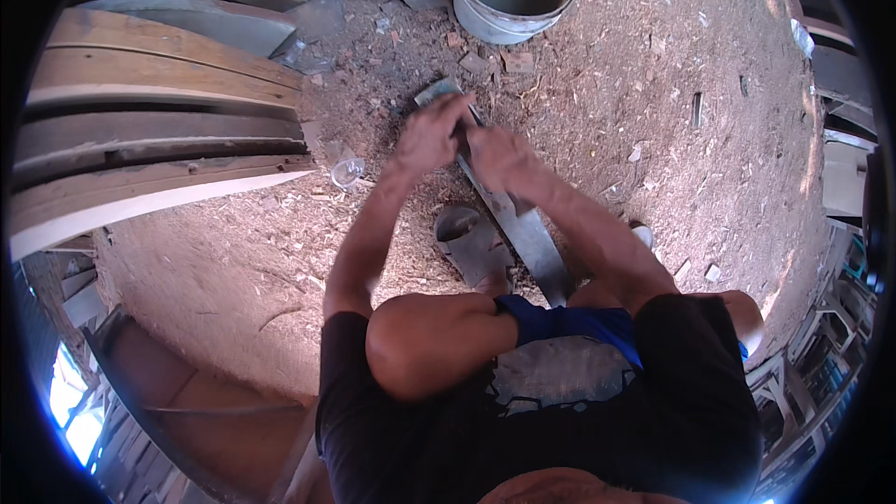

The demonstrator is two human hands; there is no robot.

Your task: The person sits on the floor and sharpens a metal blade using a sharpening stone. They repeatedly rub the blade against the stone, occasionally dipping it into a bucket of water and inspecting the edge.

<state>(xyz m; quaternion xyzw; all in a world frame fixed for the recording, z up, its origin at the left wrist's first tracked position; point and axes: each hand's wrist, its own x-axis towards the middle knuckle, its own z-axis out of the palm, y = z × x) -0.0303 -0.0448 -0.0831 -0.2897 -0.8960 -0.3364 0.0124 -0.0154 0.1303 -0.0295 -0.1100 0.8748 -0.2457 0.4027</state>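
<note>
A long, narrow grey board slants away from my lap across the ground. Near its far end my left hand is closed, its fingers bent over the board. My right hand is closed close beside it, slightly nearer to me. A small dark piece shows between the two hands, but its kind is hidden by the fingers and blur. The board's pale far tip shows just past my left hand. My foot rests on the ground left of the board.
A bucket of murky liquid stands beyond the board. Curved wooden planks are stacked at the left. A clear plastic cup lies near their ends. Wood chips cover the dirt floor. A brown wooden panel is at lower left.
</note>
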